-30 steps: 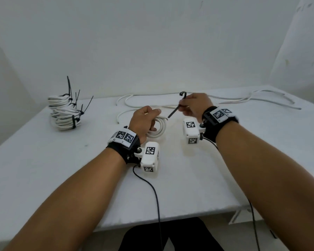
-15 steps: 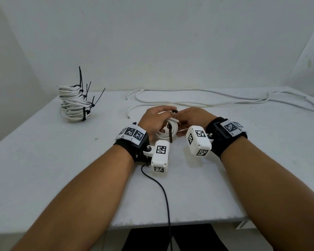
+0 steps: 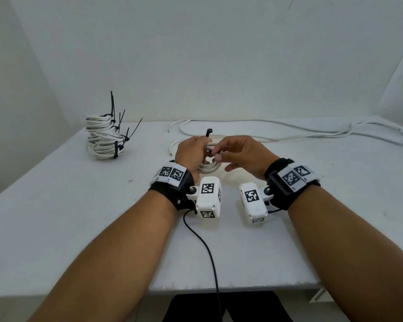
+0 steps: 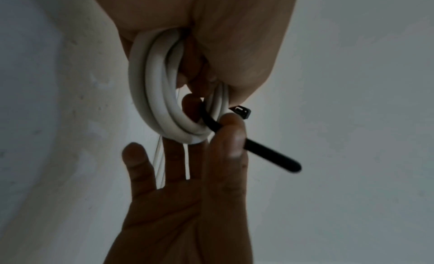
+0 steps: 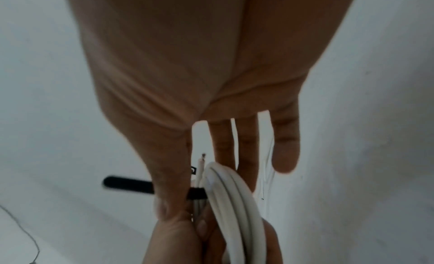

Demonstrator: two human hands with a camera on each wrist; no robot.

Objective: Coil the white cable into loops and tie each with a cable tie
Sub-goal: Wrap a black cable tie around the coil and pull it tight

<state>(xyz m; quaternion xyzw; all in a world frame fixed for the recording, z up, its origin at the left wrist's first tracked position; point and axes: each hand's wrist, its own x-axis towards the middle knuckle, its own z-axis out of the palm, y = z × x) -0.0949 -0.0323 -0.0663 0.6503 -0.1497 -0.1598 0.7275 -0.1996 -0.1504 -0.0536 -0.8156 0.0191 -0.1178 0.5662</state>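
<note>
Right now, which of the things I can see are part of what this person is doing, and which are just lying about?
In use:
- white cable coil, gripped by the left hand
- black cable tie, pinched by the right hand against the coil
- loose white cable still to coil

Lying about:
- stack of tied coils
- white table
- black cord from the wrist camera

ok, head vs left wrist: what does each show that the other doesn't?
Head only: the stack of tied coils at the table's far left, the loose white cable running off to the right, and both wrist cameras.

Left wrist only: the black cable tie threaded through the coil, its tail pinched by the right hand, its head beside the fingertip.

Both: the left hand gripping the small coil, the right hand at it, and the tie's head end.
</note>
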